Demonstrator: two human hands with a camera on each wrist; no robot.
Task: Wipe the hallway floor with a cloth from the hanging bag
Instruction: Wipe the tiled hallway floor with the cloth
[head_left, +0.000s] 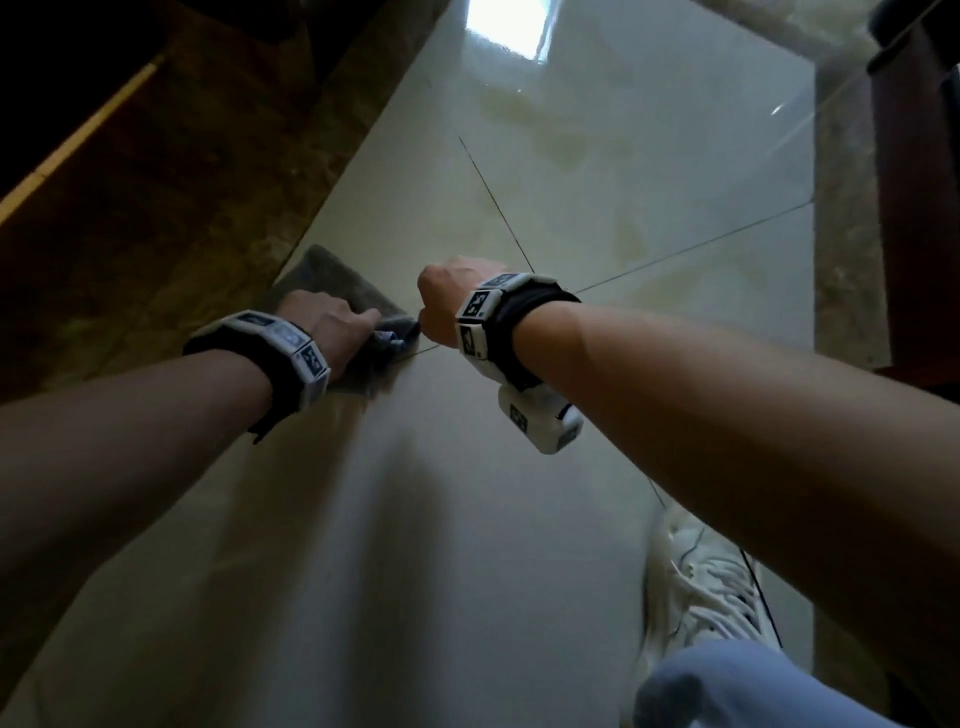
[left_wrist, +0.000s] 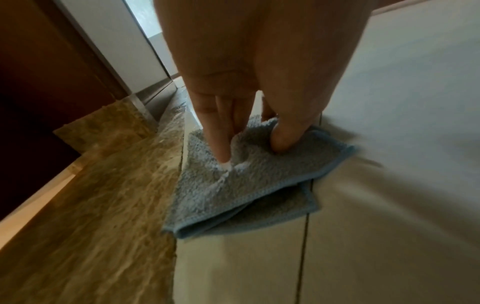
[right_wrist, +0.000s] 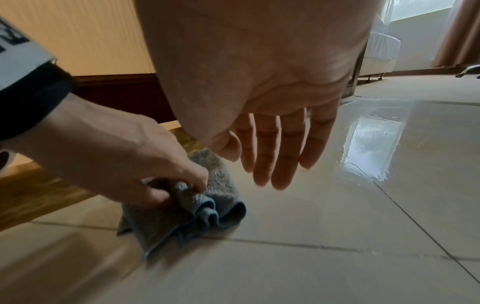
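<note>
The left hand (head_left: 332, 325) was down on the grey-blue microfibre cloth (left_wrist: 241, 181), fingers (left_wrist: 221, 131) and thumb curled into the pile and pinching up a ridge of it, so the hand had a firm hold of the cloth. In the right wrist view that same hand (right_wrist: 122, 156) bunched one end of the cloth (right_wrist: 187, 209) into rolled folds against the floor. The cloth lay folded on the cream floor tiles (head_left: 426, 519), its far edge right at the seam where the pale tile met the brown marble border strip (left_wrist: 103, 216), and it sat across a dark grout line (right_wrist: 285, 244).

The right hand (right_wrist: 272, 127) hung just beside the left one, above the tile and clear of the cloth, fingers (right_wrist: 283, 156) straight and held close together, pointing down, holding nothing. From the head view it showed only as the back of the hand (head_left: 452, 296) near the crossing of the grout lines.

Both wrists wore black straps with white marker blocks (head_left: 480, 312). A bright window reflection (head_left: 506, 26) lay on the glossy tile farther up the hallway. A white sneaker (head_left: 696, 587) stood on the tile at lower right, with a light blue trouser leg (head_left: 727, 691) below it
</note>
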